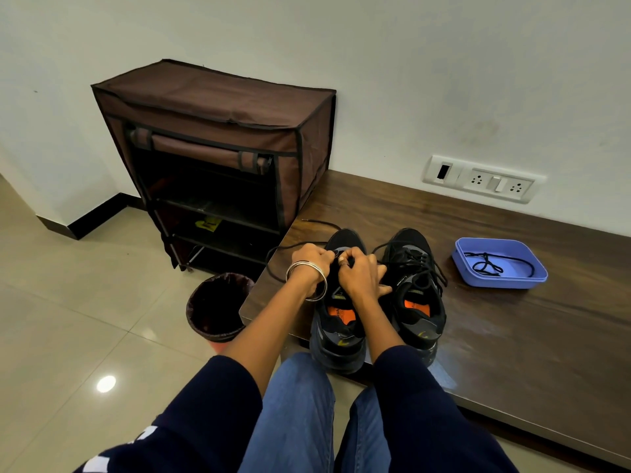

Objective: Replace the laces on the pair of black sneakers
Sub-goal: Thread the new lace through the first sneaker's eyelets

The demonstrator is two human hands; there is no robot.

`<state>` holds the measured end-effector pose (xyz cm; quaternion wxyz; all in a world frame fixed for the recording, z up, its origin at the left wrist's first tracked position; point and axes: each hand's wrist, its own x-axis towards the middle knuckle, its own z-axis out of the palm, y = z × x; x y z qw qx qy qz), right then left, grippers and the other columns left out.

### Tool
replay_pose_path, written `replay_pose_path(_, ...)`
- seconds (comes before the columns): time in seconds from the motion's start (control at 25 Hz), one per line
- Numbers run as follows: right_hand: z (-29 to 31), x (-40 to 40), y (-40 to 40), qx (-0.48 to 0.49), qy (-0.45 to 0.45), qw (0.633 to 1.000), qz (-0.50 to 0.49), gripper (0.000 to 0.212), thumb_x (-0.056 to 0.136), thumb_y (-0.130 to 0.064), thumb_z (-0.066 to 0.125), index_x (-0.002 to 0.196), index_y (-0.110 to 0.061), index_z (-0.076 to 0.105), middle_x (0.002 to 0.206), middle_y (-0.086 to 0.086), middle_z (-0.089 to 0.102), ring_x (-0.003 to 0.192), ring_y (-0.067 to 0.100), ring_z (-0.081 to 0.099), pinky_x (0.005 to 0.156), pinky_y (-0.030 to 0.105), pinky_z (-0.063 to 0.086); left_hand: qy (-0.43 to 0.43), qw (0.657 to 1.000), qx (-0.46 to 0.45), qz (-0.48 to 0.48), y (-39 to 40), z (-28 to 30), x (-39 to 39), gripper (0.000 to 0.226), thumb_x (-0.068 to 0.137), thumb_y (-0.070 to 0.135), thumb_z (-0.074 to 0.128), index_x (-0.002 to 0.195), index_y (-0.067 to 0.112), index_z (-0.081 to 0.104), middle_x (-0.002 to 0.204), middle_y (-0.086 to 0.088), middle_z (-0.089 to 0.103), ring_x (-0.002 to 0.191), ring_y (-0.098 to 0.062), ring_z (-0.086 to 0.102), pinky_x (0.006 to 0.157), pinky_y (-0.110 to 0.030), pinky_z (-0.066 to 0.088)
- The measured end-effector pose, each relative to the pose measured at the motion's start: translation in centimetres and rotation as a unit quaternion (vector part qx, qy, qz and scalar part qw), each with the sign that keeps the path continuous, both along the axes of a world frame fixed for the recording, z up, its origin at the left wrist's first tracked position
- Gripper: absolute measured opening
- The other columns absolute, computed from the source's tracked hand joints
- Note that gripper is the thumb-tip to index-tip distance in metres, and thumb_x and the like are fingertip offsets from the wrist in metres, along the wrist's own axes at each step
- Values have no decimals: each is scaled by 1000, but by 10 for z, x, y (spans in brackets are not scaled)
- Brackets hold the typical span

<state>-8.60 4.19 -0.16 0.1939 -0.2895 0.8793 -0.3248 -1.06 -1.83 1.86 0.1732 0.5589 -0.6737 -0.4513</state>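
Two black sneakers with orange insoles stand side by side on a dark wooden bench (512, 319), toes pointing away from me. Both my hands are over the left sneaker (336, 322). My left hand (312, 261) pinches a black lace (290, 245) near the toe-end eyelets, and the lace trails off to the left over the bench edge. My right hand (358, 273) pinches the lace or the eyelet flap beside it; the exact hold is hidden by the fingers. The right sneaker (415, 288) is laced, its laces loose. A blue tray (532, 279) to the right holds another black lace (488, 264).
A brown fabric shoe rack (218, 131) stands at the bench's left end with its front flap rolled up. A dark waste bin (215, 307) sits on the tiled floor beside the bench. A white socket panel (485, 179) is on the wall.
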Motion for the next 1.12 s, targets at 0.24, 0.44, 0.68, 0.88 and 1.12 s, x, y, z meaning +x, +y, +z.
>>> replay_pose_path(0.24, -6, -2, 0, 8, 23, 1000, 15, 7, 94, -36, 56, 96, -36, 63, 119, 3, 45, 123, 28, 31, 96, 55, 26, 3, 1000, 0, 3, -3, -4, 1, 30, 91, 32, 59, 88, 6, 74, 92, -11, 66, 83, -25, 59, 80, -37, 52)
replay_pose_path(0.44, -9, 2, 0, -2, 56, 998, 7, 14, 93, -31, 58, 104, -38, 63, 118, 4, 46, 120, 29, 33, 94, 52, 28, -45, 997, -61, -17, -4, -5, 1, 29, 92, 42, 56, 92, 19, 74, 99, -7, 69, 93, -27, 63, 80, -35, 52)
replay_pose_path(0.68, -15, -3, 2, -45, 60, 997, -1, 20, 89, -27, 63, 108, -33, 63, 118, 1, 46, 121, 23, 34, 96, 47, 27, -60, 995, -67, -41, -16, -10, -13, 16, 89, 30, 63, 83, 16, 67, 98, -10, 68, 92, -28, 63, 80, -36, 53)
replay_pose_path(0.88, -8, -14, 12, -107, 13, 994, -22, 40, 83, -31, 71, 120, -28, 57, 123, -1, 48, 125, 21, 34, 103, 44, 24, -21, 1000, 2, 11, -29, -23, -15, 24, 92, 27, 52, 91, 7, 65, 96, -13, 71, 87, -31, 67, 82, -40, 55)
replay_pose_path(1.12, -4, -10, 15, 1, -16, 1000, -13, 55, 87, -58, 59, 103, -6, 63, 125, 20, 53, 123, 39, 43, 95, 42, 40, 203, 957, 196, 71, -16, 2, -6, 31, 105, 15, 25, 120, -4, 42, 99, -24, 67, 78, -33, 65, 67, -39, 50)
